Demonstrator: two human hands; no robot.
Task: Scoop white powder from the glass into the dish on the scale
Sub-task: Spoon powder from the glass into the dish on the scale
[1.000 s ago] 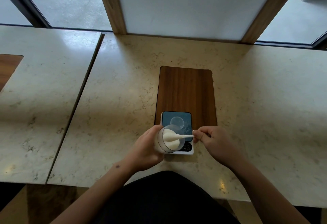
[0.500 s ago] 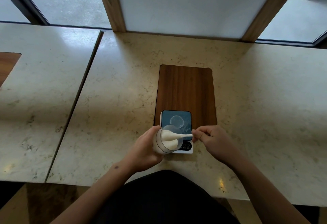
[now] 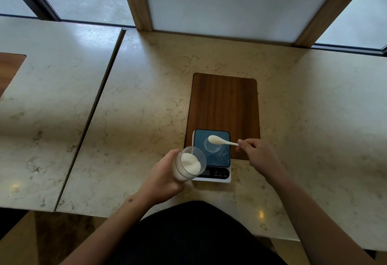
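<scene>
My left hand [image 3: 162, 177] grips a clear glass [image 3: 189, 165] half full of white powder, tilted toward the scale and held just left of it. My right hand [image 3: 256, 155] pinches the handle of a white spoon [image 3: 222, 141]. The spoon's bowl is heaped with powder and hovers over the upper edge of a small clear round dish [image 3: 212, 147]. That dish rests on the dark blue platform of a white digital scale [image 3: 211, 177], near the table's front edge.
The scale overlaps the near end of a dark wooden inlay [image 3: 224, 101] in the marble table [image 3: 146, 97]. A seam [image 3: 92, 118] separates a second table on the left. Window frames and a white panel stand behind.
The spoon has come out of the glass and moved up and right over the dish. The glass has shifted slightly left, off the scale's display.
</scene>
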